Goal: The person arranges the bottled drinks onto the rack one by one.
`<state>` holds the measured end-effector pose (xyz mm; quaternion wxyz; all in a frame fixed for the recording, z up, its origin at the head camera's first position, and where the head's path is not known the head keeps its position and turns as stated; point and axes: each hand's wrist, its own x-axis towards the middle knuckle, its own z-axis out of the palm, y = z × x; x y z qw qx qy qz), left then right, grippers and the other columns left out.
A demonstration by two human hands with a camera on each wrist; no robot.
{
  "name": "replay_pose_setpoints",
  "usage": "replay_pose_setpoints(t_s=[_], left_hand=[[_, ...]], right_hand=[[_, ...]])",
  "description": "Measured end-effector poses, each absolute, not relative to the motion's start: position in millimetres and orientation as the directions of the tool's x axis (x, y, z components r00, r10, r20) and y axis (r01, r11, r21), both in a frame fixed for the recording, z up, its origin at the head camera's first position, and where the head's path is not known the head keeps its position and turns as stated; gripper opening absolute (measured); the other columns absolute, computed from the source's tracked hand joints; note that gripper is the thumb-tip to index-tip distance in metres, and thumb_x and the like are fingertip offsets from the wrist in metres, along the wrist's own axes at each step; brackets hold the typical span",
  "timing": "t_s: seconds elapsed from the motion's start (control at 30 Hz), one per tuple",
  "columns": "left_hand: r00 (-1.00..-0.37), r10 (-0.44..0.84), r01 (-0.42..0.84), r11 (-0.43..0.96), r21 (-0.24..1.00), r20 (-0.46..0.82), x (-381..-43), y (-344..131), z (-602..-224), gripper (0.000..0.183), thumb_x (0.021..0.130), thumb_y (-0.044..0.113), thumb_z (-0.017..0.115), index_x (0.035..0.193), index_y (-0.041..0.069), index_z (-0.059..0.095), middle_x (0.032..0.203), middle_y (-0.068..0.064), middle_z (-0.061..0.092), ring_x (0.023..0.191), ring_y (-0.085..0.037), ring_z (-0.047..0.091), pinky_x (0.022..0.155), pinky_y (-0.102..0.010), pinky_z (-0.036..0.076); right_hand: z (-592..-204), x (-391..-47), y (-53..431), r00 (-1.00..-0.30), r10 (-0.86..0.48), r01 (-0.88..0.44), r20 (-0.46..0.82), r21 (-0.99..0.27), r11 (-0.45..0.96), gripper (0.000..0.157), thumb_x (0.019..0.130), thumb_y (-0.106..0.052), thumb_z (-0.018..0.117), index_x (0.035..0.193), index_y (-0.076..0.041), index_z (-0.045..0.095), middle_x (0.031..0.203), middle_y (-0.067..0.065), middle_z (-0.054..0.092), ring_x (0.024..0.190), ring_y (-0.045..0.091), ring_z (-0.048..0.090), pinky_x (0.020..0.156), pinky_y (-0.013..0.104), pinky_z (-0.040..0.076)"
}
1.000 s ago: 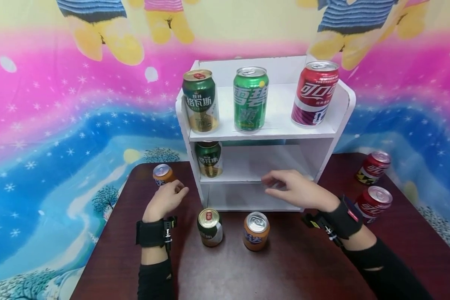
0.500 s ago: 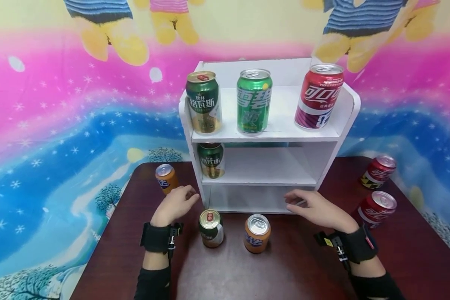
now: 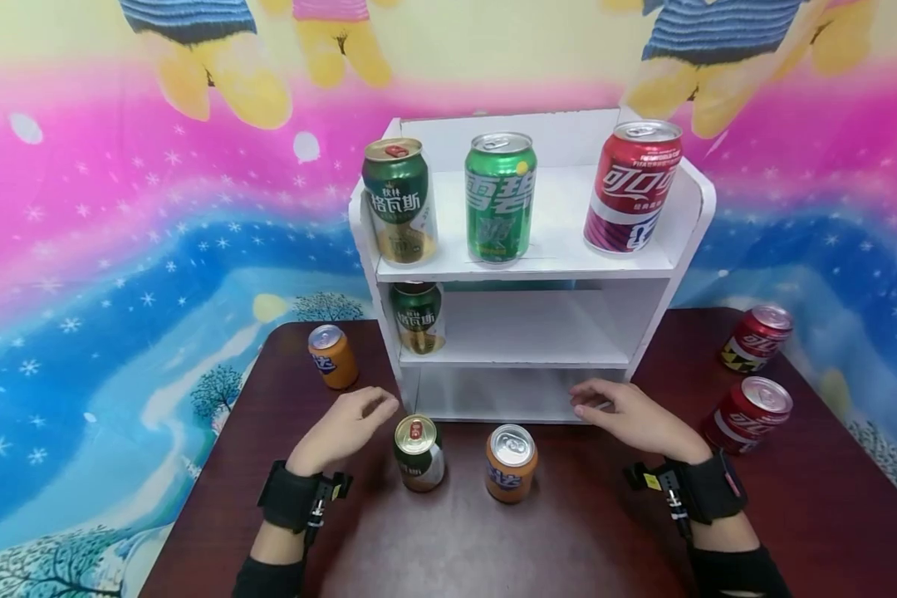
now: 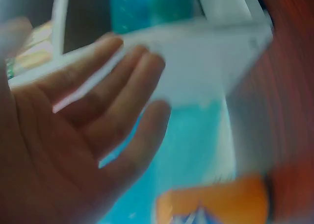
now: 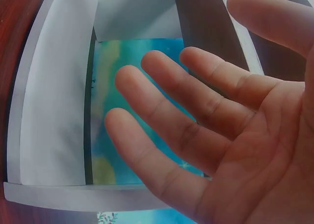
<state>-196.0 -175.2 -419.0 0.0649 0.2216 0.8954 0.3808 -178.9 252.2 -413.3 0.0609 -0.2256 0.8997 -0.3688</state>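
Note:
My left hand (image 3: 347, 425) hovers with relaxed fingers just left of a green-and-gold kvass can (image 3: 417, 463) that stands on the table in front of the shelf. In the left wrist view its fingers (image 4: 130, 87) are spread, with an orange soda can (image 4: 216, 204) at the lower edge. My right hand (image 3: 635, 417), loosely extended, is before the shelf's lower right corner and holds nothing. Its straight fingers (image 5: 162, 111) show in the right wrist view against the shelf. Another orange soda can (image 3: 510, 469) stands between the hands.
The white shelf (image 3: 523, 328) bears a kvass can (image 3: 404, 208), a green Sprite can (image 3: 499, 203) and a red cola can (image 3: 634, 191) on top. A second kvass can (image 3: 419, 320) stands on the middle level. Two red cola cans (image 3: 751, 411) stand at right.
My right hand has moved right, away from the shelf's middle. My left hand has shifted right and nearer, uncovering the orange can at the back left. The cans stay put.

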Motion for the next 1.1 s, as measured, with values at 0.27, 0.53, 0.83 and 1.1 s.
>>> replay_pose_setpoints(t_s=[0.27, 0.53, 0.83, 1.1], left_hand=[[-0.657, 0.753, 0.320, 0.240, 0.916, 0.032, -200.9, -161.0, -432.9, 0.056, 0.081, 0.019, 0.075, 0.131, 0.012, 0.050, 0.120, -0.003, 0.056, 0.108, -0.020, 0.053, 0.090, -0.039, 0.045], [-0.607, 0.793, 0.272, 0.141, 0.952, 0.056, -198.7, -148.9, -436.5, 0.067, 0.073, 0.004, 0.080, 0.131, 0.003, 0.046, 0.122, -0.018, 0.052, 0.106, -0.020, 0.053, 0.089, -0.030, 0.045], [-0.624, 0.779, 0.202, 0.088, 0.975, 0.058, -204.2, -151.4, -458.1, 0.097, 0.068, 0.018, 0.086, 0.144, 0.004, 0.026, 0.129, -0.015, 0.047, 0.114, -0.021, 0.051, 0.092, -0.029, 0.043], [-0.651, 0.756, 0.281, 0.155, 0.947, 0.069, -207.6, -154.4, -465.5, 0.071, 0.068, 0.008, 0.085, 0.121, 0.009, 0.039, 0.119, -0.007, 0.053, 0.108, -0.020, 0.053, 0.091, -0.030, 0.045]], right_hand=[[-410.4, -181.1, 252.4, -0.883, -0.466, -0.375, 0.065, -0.695, 0.614, 0.033, 0.095, -0.023, 0.058, 0.121, -0.002, 0.059, 0.107, 0.006, 0.064, 0.095, 0.018, 0.061, 0.078, 0.028, 0.051], [-414.3, -181.6, 253.4, -0.884, -0.465, -0.363, 0.054, -0.707, 0.607, 0.033, 0.096, -0.023, 0.058, 0.121, -0.002, 0.059, 0.107, 0.007, 0.064, 0.094, 0.018, 0.061, 0.077, 0.028, 0.051], [-414.7, -181.5, 253.0, -0.881, -0.472, -0.354, 0.038, -0.715, 0.602, 0.032, 0.096, -0.023, 0.057, 0.120, -0.001, 0.060, 0.108, 0.009, 0.064, 0.094, 0.018, 0.061, 0.076, 0.028, 0.051], [-415.1, -180.9, 252.6, -0.877, -0.479, -0.360, 0.041, -0.718, 0.596, 0.034, 0.096, -0.024, 0.057, 0.120, -0.001, 0.059, 0.108, 0.010, 0.064, 0.095, 0.019, 0.061, 0.077, 0.028, 0.051]])
